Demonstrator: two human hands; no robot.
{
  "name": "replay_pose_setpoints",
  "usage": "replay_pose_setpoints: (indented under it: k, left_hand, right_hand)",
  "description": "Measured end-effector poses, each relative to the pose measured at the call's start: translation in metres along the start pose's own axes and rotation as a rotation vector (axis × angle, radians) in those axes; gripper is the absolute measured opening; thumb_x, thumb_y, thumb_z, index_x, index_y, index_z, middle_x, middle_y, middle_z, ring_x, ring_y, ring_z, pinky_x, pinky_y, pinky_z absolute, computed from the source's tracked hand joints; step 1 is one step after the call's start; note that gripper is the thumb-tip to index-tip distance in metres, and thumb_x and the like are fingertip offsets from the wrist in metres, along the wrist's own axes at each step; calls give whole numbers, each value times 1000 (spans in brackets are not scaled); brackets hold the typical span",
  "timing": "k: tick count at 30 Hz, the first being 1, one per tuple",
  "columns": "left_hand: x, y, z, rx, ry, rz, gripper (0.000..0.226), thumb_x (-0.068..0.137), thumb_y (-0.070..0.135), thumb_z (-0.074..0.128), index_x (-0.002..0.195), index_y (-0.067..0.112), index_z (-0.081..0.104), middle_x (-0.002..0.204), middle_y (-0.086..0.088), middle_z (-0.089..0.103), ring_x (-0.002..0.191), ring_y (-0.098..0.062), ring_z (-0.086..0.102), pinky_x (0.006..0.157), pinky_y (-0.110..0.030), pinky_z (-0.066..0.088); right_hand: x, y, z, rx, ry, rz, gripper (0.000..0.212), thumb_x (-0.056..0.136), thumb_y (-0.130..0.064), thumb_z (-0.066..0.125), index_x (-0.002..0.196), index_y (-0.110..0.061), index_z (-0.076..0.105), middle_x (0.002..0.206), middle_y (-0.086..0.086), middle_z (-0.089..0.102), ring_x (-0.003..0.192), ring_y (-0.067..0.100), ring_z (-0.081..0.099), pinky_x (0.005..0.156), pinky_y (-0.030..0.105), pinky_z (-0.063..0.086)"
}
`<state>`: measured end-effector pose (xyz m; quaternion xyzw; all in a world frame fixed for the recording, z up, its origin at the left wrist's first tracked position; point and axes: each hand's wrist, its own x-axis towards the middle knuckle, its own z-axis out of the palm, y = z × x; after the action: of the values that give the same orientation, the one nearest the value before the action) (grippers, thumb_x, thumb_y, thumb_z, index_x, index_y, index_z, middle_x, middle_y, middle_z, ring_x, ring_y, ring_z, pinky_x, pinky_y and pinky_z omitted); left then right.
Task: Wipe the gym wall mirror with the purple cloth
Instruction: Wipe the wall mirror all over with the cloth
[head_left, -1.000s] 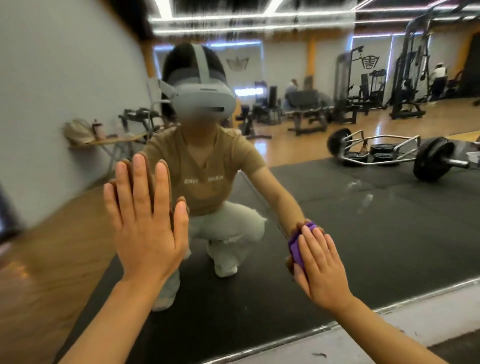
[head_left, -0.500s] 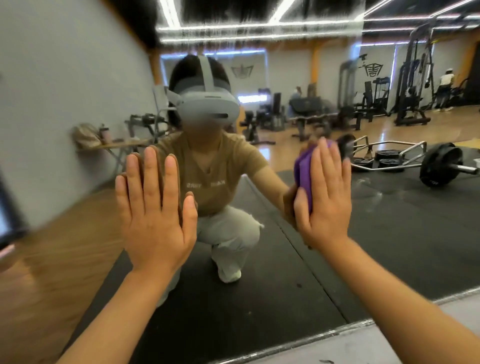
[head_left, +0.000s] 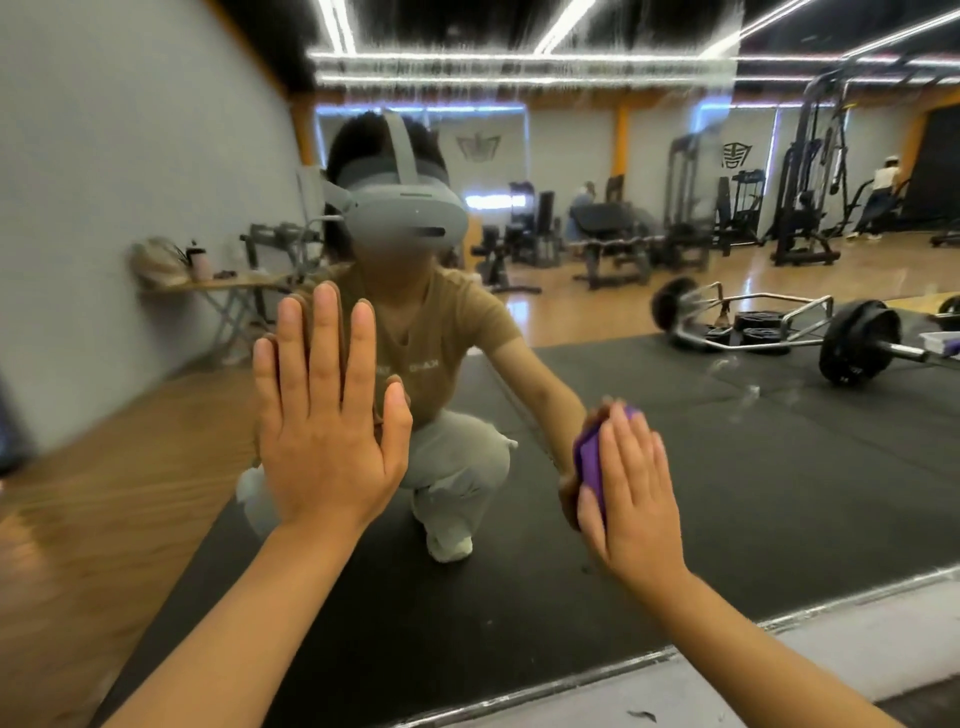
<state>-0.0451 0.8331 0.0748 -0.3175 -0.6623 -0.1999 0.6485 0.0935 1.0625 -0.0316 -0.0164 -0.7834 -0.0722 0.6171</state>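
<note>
While my right hand (head_left: 631, 493) presses the soft purple cloth (head_left: 591, 457) flat-fingered against the large wall mirror (head_left: 779, 467), low right, my left hand (head_left: 327, 415) braces, open-palmed. Cloth looks light, limp (likely to bunch); I'd keep the palm centred on it.

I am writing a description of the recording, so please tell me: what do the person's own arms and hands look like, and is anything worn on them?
Both forearms are bare to the frame's lower edge; no sleeve, glove, watch or bracelet shows. The left hand and the right hand carry no rings on the fingers that can be seen. The fingernails look short and unpainted. Nothing is marked on either arm.
</note>
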Motion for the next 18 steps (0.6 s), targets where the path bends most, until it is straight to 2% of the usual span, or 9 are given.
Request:
replay_pose_setpoints:
  k: [2,5,8,11,14,18]
  left_hand:
    - [0,0,0,-4,1,-1,58,106,32,34,158,7,24,164,-17,18,154,-30,5,126,-49,5]
    - [-1,0,-1,-8,0,-1,58,106,32,35,158,6,27,164,-17,17,154,-31,6,125,-49,6]
    - [-1,0,-2,-8,4,3,58,106,32,35,158,6,27,164,-16,16,155,-30,3,125,-50,7]
    - [-2,0,-2,-20,6,-5,59,106,31,36,158,7,25,165,-16,14,155,-29,3,125,-50,8]
    - [-1,1,0,-19,7,-2,59,105,31,37,158,7,26,165,-16,14,155,-29,3,125,-51,8]
    - [-1,1,0,-24,1,-11,58,105,30,38,157,5,29,164,-18,18,155,-30,5,125,-50,7]
  right_hand:
    - [58,-7,-4,34,85,84,58,107,-28,31,157,-1,19,166,13,15,155,24,9,127,40,9]
    - [131,-13,-11,76,174,133,56,104,-23,36,151,7,30,159,24,29,152,32,17,126,41,10]
    - [147,-15,-10,78,233,172,56,101,-19,39,149,11,35,158,26,31,150,36,22,126,42,12]
    - [98,-25,1,66,217,144,57,101,-19,40,152,5,29,162,19,26,152,34,19,125,44,14]
    - [20,-33,11,36,79,65,60,106,-29,33,160,-9,15,169,5,8,155,27,13,126,42,13]
    - [-52,-41,18,0,-73,106,62,109,-37,27,162,-15,5,170,0,4,156,21,8,127,36,8]
